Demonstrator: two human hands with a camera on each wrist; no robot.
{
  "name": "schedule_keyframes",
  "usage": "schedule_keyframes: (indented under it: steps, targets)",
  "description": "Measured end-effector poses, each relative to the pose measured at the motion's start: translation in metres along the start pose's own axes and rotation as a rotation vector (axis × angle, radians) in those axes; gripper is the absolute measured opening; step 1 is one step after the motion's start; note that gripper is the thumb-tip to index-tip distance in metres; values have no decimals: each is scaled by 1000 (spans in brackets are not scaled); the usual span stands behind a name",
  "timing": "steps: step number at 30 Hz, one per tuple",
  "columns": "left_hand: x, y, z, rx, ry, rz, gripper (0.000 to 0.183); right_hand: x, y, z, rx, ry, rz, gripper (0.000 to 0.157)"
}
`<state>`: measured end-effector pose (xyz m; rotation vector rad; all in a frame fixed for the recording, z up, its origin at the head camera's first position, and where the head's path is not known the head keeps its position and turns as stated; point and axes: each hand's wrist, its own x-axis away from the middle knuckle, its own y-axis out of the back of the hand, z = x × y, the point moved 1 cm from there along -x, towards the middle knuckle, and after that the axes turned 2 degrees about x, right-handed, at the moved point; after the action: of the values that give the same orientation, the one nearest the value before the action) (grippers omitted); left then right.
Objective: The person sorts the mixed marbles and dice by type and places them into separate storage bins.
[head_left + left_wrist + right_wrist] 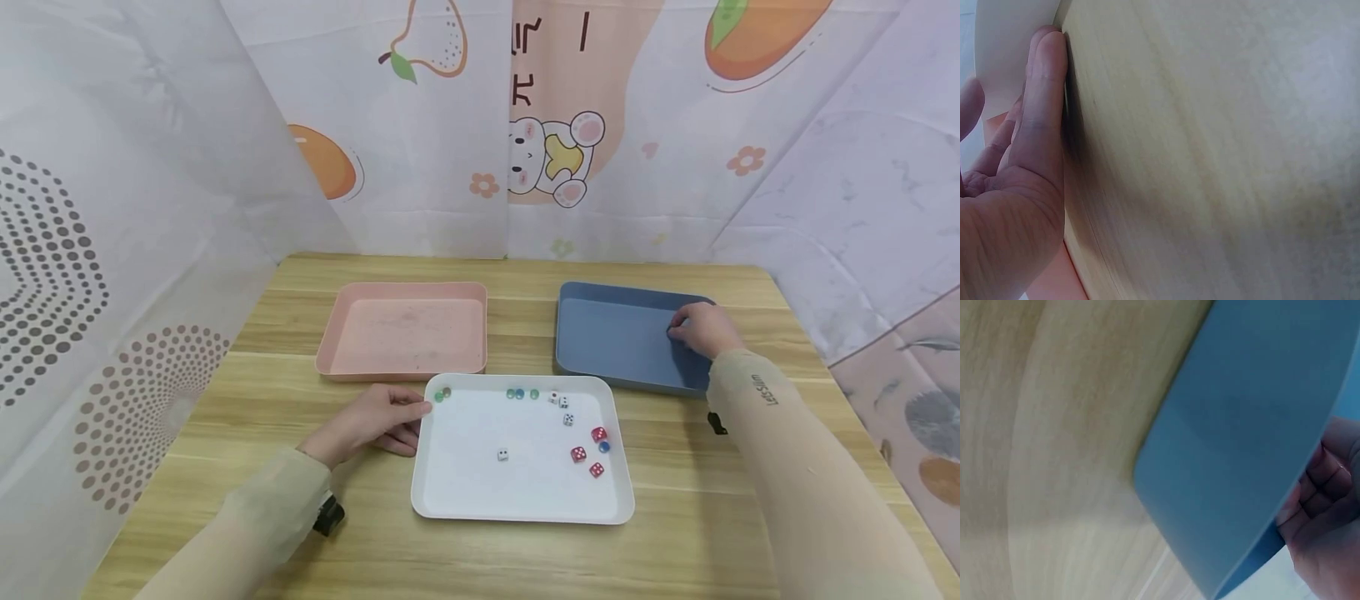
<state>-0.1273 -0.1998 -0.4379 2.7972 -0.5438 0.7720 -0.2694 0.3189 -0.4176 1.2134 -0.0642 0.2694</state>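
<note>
At the left rim of a white tray (pixel 465 492), my left hand (pixel 378 417) grips the edge, one fingertip over the rim and other fingers low against the outer wall. Several white dice (pixel 502 454), red dice (pixel 578 454) and small round glass beads, green (pixel 534 393) and blue (pixel 603 447), lie scattered in that tray. My right hand (pixel 705 329) is over the right part of a blue tray (pixel 607 333), its fingers curled together inside the wall. A tiny dark blue piece (pixel 670 332) shows at its fingertips, mostly hidden.
A pink tray (pixel 408 333) stands at the back left, just behind the white one. All the trays rest on a wood-grain table (pixel 360 558). Printed curtains (pixel 420 200) hang along the back and both sides.
</note>
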Motion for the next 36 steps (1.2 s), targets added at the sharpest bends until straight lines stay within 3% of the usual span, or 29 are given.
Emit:
schedule_keyframes:
  steps: [12,17,23,30,36]
  targets:
    - [1,-1,1,1,-4,-11,43,5,4,2,-14,-17,8,32]
    - [1,-1,1,0,1,-14,44,4,11,-2,-53,13,-23,40]
    - [0,-1,1,-1,-4,-7,42,9,26,3,-107,36,-90,38]
    - [0,-1,0,1,-7,-8,42,16,35,24,-171,37,-83,39]
    - [1,-2,-1,0,2,-14,41,23,29,63,-153,163,-60,37]
